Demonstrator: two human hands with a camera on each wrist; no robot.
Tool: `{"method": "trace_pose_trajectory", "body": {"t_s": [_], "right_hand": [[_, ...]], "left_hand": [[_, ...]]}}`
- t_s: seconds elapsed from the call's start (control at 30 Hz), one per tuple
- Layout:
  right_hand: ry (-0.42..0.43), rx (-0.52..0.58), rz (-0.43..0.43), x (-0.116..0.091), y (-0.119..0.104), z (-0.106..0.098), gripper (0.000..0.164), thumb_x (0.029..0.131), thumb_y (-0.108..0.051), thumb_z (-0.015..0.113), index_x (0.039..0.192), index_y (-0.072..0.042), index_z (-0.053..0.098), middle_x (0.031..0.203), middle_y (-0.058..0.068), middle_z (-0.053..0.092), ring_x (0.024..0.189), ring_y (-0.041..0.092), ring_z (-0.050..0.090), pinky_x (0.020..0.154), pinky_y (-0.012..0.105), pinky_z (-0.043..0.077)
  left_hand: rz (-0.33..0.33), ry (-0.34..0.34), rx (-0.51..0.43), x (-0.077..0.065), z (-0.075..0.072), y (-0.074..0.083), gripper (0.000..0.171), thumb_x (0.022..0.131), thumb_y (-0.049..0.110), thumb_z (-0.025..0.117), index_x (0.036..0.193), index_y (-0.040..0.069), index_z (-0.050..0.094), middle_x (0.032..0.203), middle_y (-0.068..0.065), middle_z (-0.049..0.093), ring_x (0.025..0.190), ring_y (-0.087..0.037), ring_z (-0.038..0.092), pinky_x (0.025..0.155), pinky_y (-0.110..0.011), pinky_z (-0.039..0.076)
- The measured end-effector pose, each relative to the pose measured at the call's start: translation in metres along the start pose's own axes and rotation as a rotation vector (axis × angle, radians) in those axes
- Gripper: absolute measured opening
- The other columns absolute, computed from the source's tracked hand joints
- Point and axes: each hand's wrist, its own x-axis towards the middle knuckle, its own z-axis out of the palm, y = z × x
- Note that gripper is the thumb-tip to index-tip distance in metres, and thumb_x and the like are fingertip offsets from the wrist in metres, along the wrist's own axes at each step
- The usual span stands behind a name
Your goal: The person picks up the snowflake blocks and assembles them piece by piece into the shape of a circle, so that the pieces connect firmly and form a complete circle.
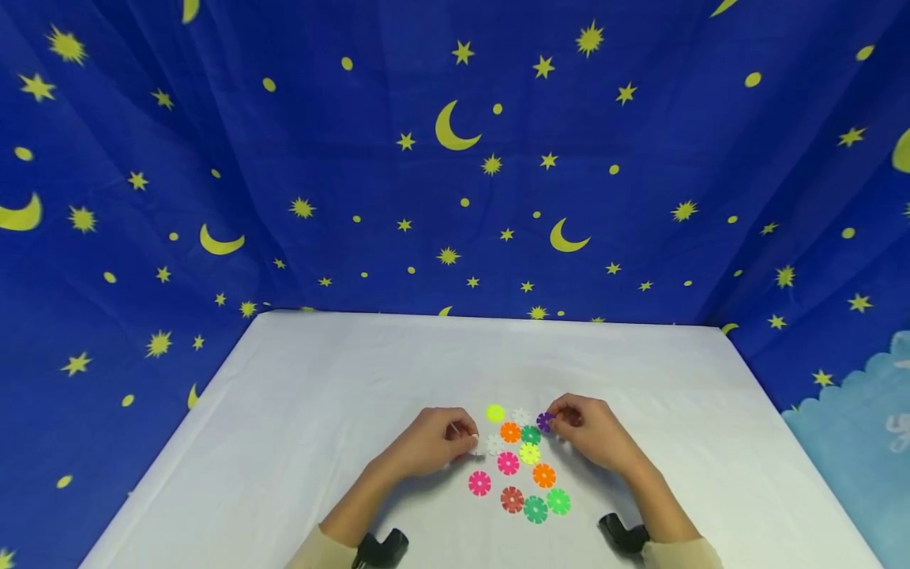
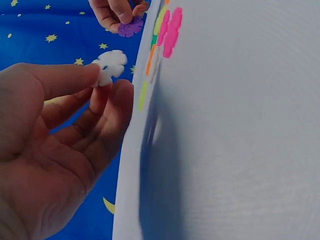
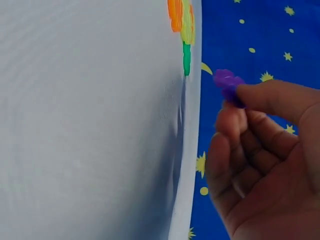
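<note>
My left hand pinches a white notched disc between thumb and fingertips, raised over the table in the left wrist view. A purple notched disc is pinched by my right hand in the same way. Between the hands lie several flat notched discs in many colours. Nearest the left hand is a white disc; a green disc and another white disc lie beside the right hand. A pink disc sits mid-group.
The discs lie on a white cloth-covered table. A yellow disc marks the group's far end, a bright green disc its near right. Behind hangs a blue curtain with yellow moons and stars. Black wrist devices show near the sleeves.
</note>
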Motion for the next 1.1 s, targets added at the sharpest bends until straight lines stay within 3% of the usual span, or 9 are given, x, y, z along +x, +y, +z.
{"method": "trace_pose_trajectory", "body": {"t_s": [0.2, 0.4, 0.57, 0.67, 0.83, 0.97, 1.1], "right_hand": [[-0.019, 0.045, -0.080, -0.002, -0.007, -0.002, 0.011, 0.089, -0.012, 0.068, 0.098, -0.017, 0.067, 0.085, -0.008, 0.063, 0.075, 0.015, 0.058, 0.070, 0.027, 0.052], [-0.060, 0.125, -0.136, -0.004, -0.019, -0.006, 0.011, 0.089, -0.013, 0.068, 0.099, -0.018, 0.067, 0.091, -0.006, 0.066, 0.078, 0.016, 0.060, 0.075, 0.029, 0.053], [-0.082, 0.215, -0.179, -0.006, -0.028, -0.008, 0.011, 0.089, -0.012, 0.068, 0.099, -0.016, 0.067, 0.093, -0.003, 0.066, 0.081, 0.018, 0.061, 0.079, 0.031, 0.053], [-0.091, 0.273, -0.186, -0.007, -0.035, -0.007, 0.012, 0.089, -0.009, 0.068, 0.099, -0.014, 0.066, 0.093, -0.001, 0.066, 0.082, 0.019, 0.061, 0.080, 0.033, 0.053], [-0.070, 0.298, -0.216, -0.013, -0.050, -0.007, 0.013, 0.089, -0.002, 0.067, 0.099, -0.009, 0.066, 0.091, 0.002, 0.066, 0.079, 0.021, 0.061, 0.077, 0.034, 0.054], [-0.075, 0.308, -0.245, -0.018, -0.065, -0.007, 0.012, 0.089, 0.000, 0.066, 0.099, -0.006, 0.067, 0.092, 0.005, 0.067, 0.079, 0.022, 0.061, 0.077, 0.035, 0.054], [-0.066, 0.314, -0.249, -0.017, -0.064, -0.002, 0.011, 0.089, -0.004, 0.068, 0.098, -0.011, 0.067, 0.093, 0.000, 0.067, 0.080, 0.020, 0.061, 0.078, 0.036, 0.054]], "left_hand": [[0.003, 0.079, -0.192, -0.002, 0.000, 0.006, 0.005, 0.091, 0.020, 0.068, 0.090, 0.015, 0.067, 0.072, 0.002, 0.065, 0.065, -0.018, 0.065, 0.057, -0.028, 0.053], [0.033, 0.187, -0.293, 0.000, -0.001, 0.010, 0.008, 0.091, 0.019, 0.068, 0.093, 0.011, 0.068, 0.074, -0.001, 0.066, 0.065, -0.021, 0.065, 0.059, -0.031, 0.055], [0.011, 0.161, -0.425, 0.000, -0.002, 0.018, 0.011, 0.092, 0.013, 0.065, 0.099, 0.004, 0.067, 0.076, -0.007, 0.068, 0.067, -0.022, 0.067, 0.067, -0.033, 0.057], [-0.001, 0.134, -0.500, -0.004, -0.005, 0.032, 0.013, 0.092, 0.009, 0.064, 0.100, -0.001, 0.066, 0.076, -0.013, 0.068, 0.067, -0.024, 0.067, 0.068, -0.034, 0.058], [0.000, 0.118, -0.558, -0.010, -0.008, 0.050, 0.012, 0.092, 0.005, 0.063, 0.099, -0.005, 0.065, 0.077, -0.019, 0.066, 0.067, -0.028, 0.066, 0.066, -0.036, 0.058], [-0.018, 0.109, -0.606, -0.007, -0.003, 0.042, 0.013, 0.092, 0.006, 0.063, 0.100, -0.004, 0.064, 0.078, -0.024, 0.065, 0.064, -0.025, 0.065, 0.064, -0.040, 0.058], [-0.038, 0.099, -0.648, -0.004, 0.003, 0.033, 0.016, 0.092, 0.011, 0.065, 0.101, -0.002, 0.064, 0.079, -0.025, 0.065, 0.061, -0.022, 0.065, 0.060, -0.040, 0.058]]}}
